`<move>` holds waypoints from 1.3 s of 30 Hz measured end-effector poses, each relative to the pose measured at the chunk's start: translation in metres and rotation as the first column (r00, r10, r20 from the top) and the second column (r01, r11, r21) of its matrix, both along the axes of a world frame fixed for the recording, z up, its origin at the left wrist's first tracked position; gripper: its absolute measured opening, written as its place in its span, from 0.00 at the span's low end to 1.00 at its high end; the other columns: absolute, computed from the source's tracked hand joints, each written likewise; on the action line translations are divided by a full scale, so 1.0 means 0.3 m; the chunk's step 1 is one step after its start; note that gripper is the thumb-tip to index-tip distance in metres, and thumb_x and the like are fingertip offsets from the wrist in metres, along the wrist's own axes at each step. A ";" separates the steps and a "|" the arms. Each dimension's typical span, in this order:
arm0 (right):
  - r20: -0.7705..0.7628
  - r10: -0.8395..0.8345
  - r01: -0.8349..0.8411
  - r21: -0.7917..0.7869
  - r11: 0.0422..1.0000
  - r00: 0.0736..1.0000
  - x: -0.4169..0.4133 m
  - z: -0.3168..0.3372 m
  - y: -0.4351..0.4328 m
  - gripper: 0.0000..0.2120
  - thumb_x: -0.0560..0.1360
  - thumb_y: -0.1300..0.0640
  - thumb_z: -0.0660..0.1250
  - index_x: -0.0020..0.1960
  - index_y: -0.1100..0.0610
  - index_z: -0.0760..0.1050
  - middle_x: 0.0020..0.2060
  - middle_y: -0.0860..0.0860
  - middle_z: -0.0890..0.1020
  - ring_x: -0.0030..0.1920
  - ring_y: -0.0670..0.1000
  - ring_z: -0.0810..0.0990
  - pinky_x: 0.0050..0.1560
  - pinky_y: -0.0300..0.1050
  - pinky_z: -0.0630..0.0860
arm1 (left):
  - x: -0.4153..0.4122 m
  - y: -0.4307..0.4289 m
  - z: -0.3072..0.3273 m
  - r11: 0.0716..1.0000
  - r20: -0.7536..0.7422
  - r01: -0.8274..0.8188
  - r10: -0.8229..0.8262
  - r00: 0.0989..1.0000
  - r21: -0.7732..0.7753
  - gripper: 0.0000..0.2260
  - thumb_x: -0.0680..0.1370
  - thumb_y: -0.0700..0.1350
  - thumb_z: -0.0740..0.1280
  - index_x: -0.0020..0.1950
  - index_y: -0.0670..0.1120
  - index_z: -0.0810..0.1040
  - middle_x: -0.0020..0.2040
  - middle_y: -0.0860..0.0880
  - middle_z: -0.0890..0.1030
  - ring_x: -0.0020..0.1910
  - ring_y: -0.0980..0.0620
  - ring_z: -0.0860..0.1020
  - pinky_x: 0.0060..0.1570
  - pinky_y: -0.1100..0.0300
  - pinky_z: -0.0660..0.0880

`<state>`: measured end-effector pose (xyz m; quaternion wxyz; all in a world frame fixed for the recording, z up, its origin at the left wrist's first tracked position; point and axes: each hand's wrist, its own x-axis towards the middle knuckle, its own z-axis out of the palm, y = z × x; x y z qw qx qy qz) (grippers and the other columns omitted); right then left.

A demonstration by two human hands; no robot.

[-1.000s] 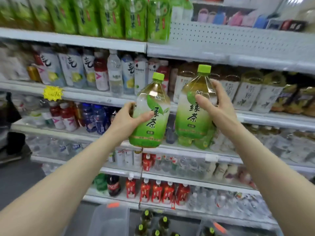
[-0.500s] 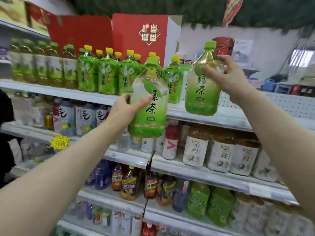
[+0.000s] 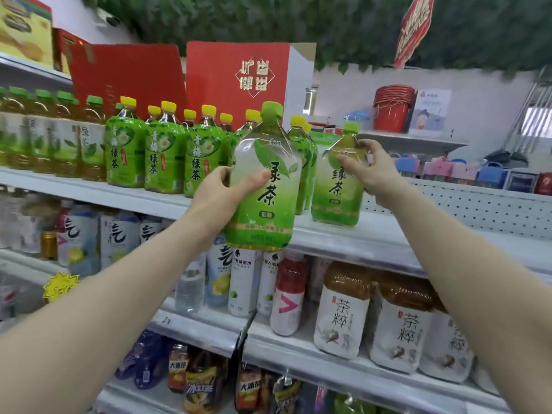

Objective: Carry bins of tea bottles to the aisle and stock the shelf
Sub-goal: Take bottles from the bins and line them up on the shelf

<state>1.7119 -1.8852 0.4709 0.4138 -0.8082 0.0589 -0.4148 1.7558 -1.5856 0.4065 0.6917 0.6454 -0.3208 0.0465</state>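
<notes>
The left hand (image 3: 221,198) gripped one tea bottle (image 3: 265,204) around its middle, in front of the shelf (image 3: 373,243) edge. The right hand (image 3: 373,171) clasped the second bottle (image 3: 337,192) at its shoulder, upright over the shelf; contact undetermined.

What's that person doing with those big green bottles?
A person is putting green tea bottles on a shop shelf. The right hand grips one green-capped bottle near its top, and its base seems to rest on the upper shelf, beside the yellow-capped tea bottles. The left hand holds a second green-capped bottle in the air in front of that shelf, not yet set down.
</notes>
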 end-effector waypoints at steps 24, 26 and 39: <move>0.163 0.250 -0.274 0.151 0.950 0.954 -0.169 -0.076 0.453 0.25 0.72 0.42 0.69 0.64 0.55 0.71 0.51 0.50 0.85 0.46 0.49 0.86 0.41 0.44 0.82 | -0.002 -0.157 0.017 0.976 0.094 0.214 -0.217 0.972 0.045 0.32 0.64 0.70 0.71 0.58 0.50 0.78 0.50 0.53 0.86 0.48 0.54 0.85 0.53 0.50 0.81; 0.197 0.208 -0.232 0.107 0.967 0.958 -0.177 -0.034 0.424 0.21 0.76 0.47 0.69 0.65 0.57 0.72 0.49 0.50 0.85 0.45 0.48 0.86 0.40 0.41 0.81 | 0.015 -0.158 0.066 0.973 0.217 0.179 -0.208 0.954 0.145 0.34 0.65 0.74 0.66 0.61 0.53 0.77 0.53 0.56 0.84 0.51 0.58 0.83 0.56 0.53 0.79; 0.116 -0.158 0.171 -0.112 0.979 0.981 -0.014 -0.016 0.193 0.36 0.72 0.32 0.64 0.72 0.52 0.64 0.63 0.49 0.76 0.61 0.51 0.77 0.66 0.58 0.72 | 0.279 -0.228 0.162 0.688 0.832 -0.601 -0.007 0.555 0.407 0.35 0.79 0.56 0.66 0.81 0.53 0.52 0.81 0.45 0.54 0.80 0.45 0.52 0.77 0.45 0.57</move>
